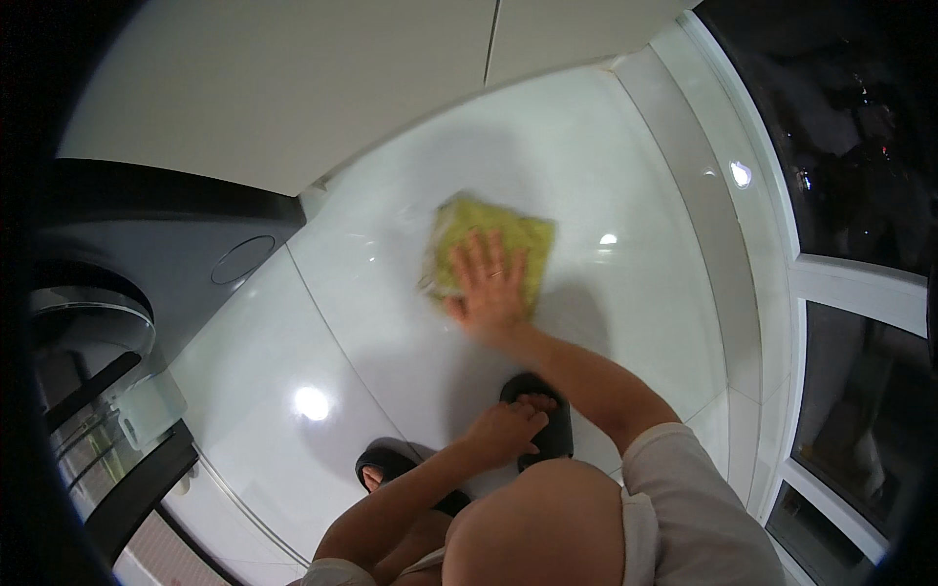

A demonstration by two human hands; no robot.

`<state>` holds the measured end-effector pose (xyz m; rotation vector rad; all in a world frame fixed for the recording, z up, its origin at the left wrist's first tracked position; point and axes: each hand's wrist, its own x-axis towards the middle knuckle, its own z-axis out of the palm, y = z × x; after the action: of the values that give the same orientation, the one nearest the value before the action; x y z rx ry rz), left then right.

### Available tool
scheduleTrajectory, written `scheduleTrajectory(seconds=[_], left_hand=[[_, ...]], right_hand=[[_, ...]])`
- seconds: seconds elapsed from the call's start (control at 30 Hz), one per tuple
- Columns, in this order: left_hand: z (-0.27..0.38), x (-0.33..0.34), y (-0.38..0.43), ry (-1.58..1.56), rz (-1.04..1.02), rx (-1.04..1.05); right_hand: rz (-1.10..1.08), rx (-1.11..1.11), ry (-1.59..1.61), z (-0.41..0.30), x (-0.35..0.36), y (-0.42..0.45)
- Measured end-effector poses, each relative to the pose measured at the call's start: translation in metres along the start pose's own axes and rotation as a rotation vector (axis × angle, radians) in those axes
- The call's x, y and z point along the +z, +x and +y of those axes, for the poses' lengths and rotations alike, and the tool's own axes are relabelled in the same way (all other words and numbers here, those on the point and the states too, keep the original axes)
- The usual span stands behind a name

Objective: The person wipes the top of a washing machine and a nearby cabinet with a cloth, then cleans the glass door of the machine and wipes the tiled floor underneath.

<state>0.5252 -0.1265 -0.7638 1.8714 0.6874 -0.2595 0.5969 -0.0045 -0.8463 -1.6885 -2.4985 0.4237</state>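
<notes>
My right hand [489,289] lies flat with fingers spread on a yellow-green cloth [538,236], pressing it against the glossy white tile floor [645,293]. A ring shows on one finger. The cloth is spread out, its left edge crumpled and paler. Nearer to my body, my left hand [509,432] hangs over a black slipper [560,432] on one foot, near my knee, its fingers loosely bent. Nothing shows in that hand, though its palm is hidden. The other black slipper [388,463] stands on the floor to the left, partly behind my left forearm.
Pale cabinet panels [293,80] run along the top. A grey and black appliance [176,220] stands at left, above a black-framed rack [139,476] holding a translucent container [150,410]. White-framed glass panes [865,395] and a tiled ledge [703,190] border the right side.
</notes>
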Motion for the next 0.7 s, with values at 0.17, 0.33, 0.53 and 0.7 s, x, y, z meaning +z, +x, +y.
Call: scheduleTrajectory(seconds=[0.17, 0.33, 0.53, 0.7], left_hand=[[-0.013, 0.033, -0.003, 0.018, 0.249, 0.058], [-0.002, 0.007, -0.002, 0.016, 0.122, 0.062], [-0.009, 0.003, 0.002, -0.003, 0.108, 0.146], [-0.001, -0.008, 0.007, 0.029, -0.023, 0.061]], right_hand=[[-0.097, -0.640, 0.240, -0.083, 0.027, -0.021], [0.073, -0.707, 0.347, -0.031, 0.020, 0.003], [0.095, -0.070, -0.100, 0.106, -0.031, 0.035], [0.104, 0.331, -0.172, 0.152, -0.038, -0.006]])
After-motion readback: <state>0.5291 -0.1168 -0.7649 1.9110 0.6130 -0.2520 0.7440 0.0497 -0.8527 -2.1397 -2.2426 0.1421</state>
